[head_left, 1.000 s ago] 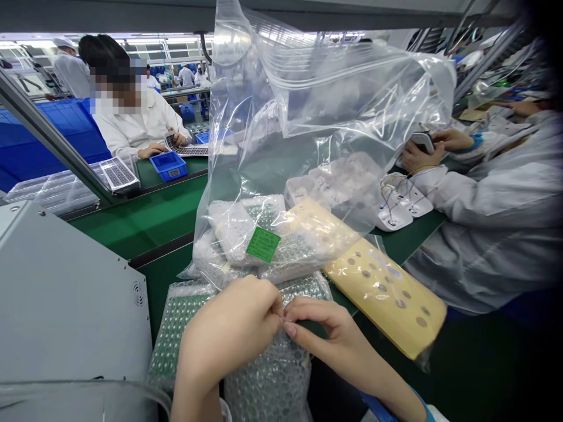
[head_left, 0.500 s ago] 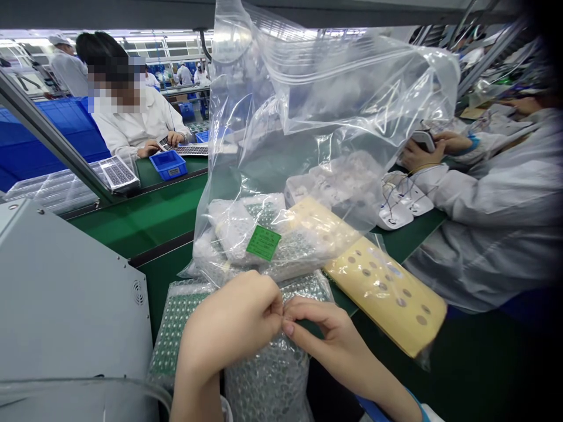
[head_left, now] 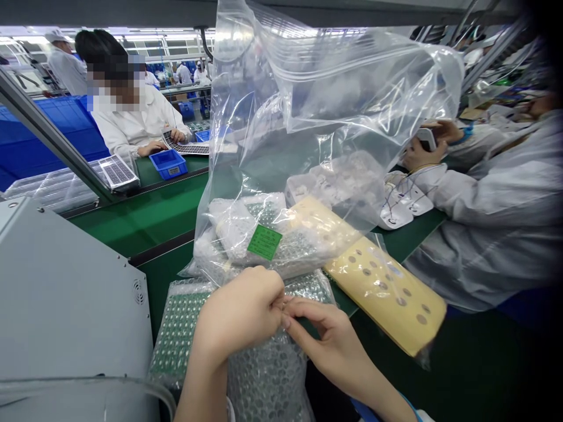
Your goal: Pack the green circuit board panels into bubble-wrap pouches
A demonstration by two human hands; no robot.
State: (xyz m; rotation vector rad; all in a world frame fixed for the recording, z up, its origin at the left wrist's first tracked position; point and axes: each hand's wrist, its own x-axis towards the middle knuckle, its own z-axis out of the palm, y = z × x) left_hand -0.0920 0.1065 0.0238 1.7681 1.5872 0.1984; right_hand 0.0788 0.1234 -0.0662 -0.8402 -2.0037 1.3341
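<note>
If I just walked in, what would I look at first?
Probably the big clear bag standing tall in the middle, puffed up almost to the top of the picture, with a small green label near its bottom. Right below it, the left hand and right hand meet fingertip to fingertip over a bubble-wrap pack. A yellow card with round holes pokes out to the right.

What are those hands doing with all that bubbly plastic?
The person's left hand and right hand meet fingertip to fingertip over a bubble-wrap packet of green boards on the green bench, pinching its top edge. Just beyond stands a big clear plastic bag with more wrapped bundles and a green label inside. A yellow board with holes lies to the right. Other workers in white coats sit at the benches nearby.
</note>
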